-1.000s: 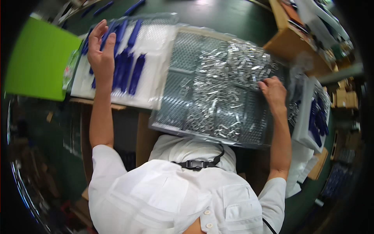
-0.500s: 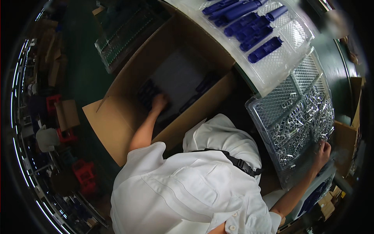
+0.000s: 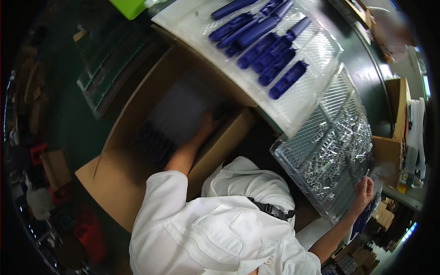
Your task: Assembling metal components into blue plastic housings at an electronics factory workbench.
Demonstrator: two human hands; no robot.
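Deep in a large cardboard box (image 3: 119,192), my left hand (image 3: 207,123) reaches toward the side nearest me, next to dark blue parts (image 3: 222,111). Shadow and blur hide its fingers, so I cannot tell whether it holds anything. More dark blue parts (image 3: 156,144) lie in the box beside a grey sheet-like surface (image 3: 178,110). At the right, my right hand (image 3: 364,190) pinches a small shiny metal clip (image 3: 367,173) between thumb and fingers. It is just off the near right edge of a clear plastic tray (image 3: 300,160) heaped with loose metal clips (image 3: 337,151).
Several blue plastic housings (image 3: 286,80) lie on a clear tray (image 3: 316,50) beyond the box. Left of the box is another clear tray (image 3: 98,91). A green container (image 3: 129,7) shows at the top. Another person (image 3: 392,32) is at the far right, above cardboard boxes (image 3: 387,153).
Inside the box, my left hand has gone from the left-hand blue parts to the right side. My right hand has lifted away from the clip pile with a clip. The view has shifted.
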